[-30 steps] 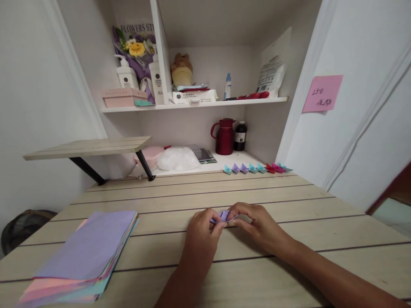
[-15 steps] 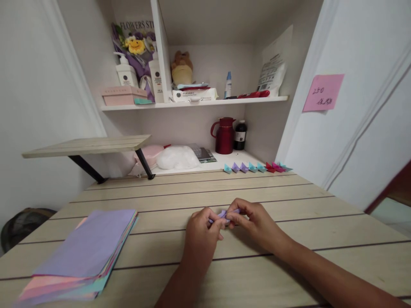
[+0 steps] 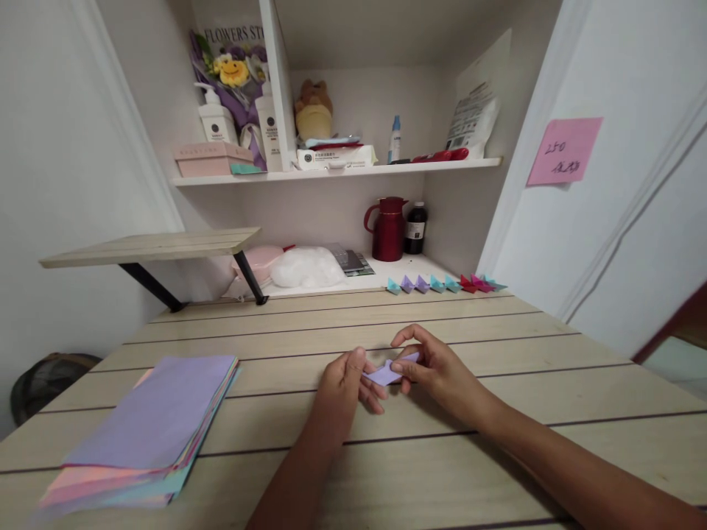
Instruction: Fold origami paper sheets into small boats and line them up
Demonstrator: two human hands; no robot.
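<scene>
A small purple folded paper is held between my two hands, just above the wooden tabletop. My right hand pinches its right part with the thumb on top, while the index finger arches up off it. At the left tip of the paper is my left hand, its thumb raised and its fingers curled beneath; how firmly it grips is partly hidden. Several small folded paper boats in teal, purple, red and magenta stand in a row at the table's back edge.
A stack of coloured paper sheets, purple uppermost, lies at the left. Behind it a small raised shelf stands on black brackets. A red jug, a dark bottle and a white plastic bag occupy the cabinet's lower level.
The purple paper has been turned and now shows a flatter, wider face. My left thumb has lifted from it, and my right index finger has risen. The camera view shifts slightly.
</scene>
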